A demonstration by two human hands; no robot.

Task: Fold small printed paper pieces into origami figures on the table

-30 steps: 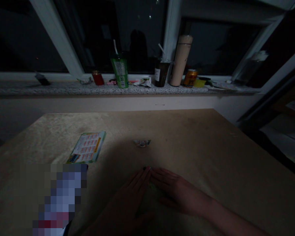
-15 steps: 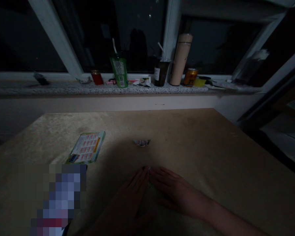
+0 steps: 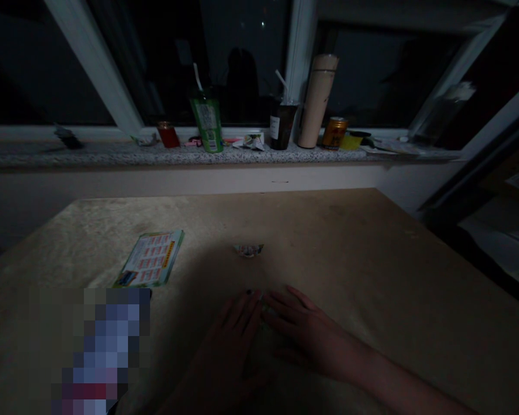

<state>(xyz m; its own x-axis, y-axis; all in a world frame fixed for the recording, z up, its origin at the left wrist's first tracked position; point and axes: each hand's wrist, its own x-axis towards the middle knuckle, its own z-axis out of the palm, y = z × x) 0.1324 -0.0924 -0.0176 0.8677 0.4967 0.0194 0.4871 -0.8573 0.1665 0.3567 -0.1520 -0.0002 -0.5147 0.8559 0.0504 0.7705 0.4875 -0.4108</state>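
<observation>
Both hands lie palm down on the table, side by side, with their fingertips nearly meeting. My left hand [image 3: 231, 334] is stretched flat with its fingers slightly parted. Across from it, my right hand [image 3: 305, 328] is flat too, fingers extended. Between and under them shows a sliver of something small and shiny, perhaps a wrapper [image 3: 262, 298]; most of it is covered and too dark to make out. Beyond the hands lies a small crumpled wrapper [image 3: 248, 251], apart from both.
A printed card [image 3: 149, 259] lies on the table [image 3: 328, 242] at left, beside a blurred-out object [image 3: 108, 346]. The windowsill [image 3: 242, 155] holds a green cup [image 3: 207, 124], a dark cup [image 3: 282, 127], a tall flask [image 3: 318, 104], an orange can [image 3: 334, 134] and a red jar [image 3: 168, 135].
My left hand's fingers have spread a little, and a dark spot now shows by its fingertips. My right hand's fingers have parted slightly. The view has shifted a little.
</observation>
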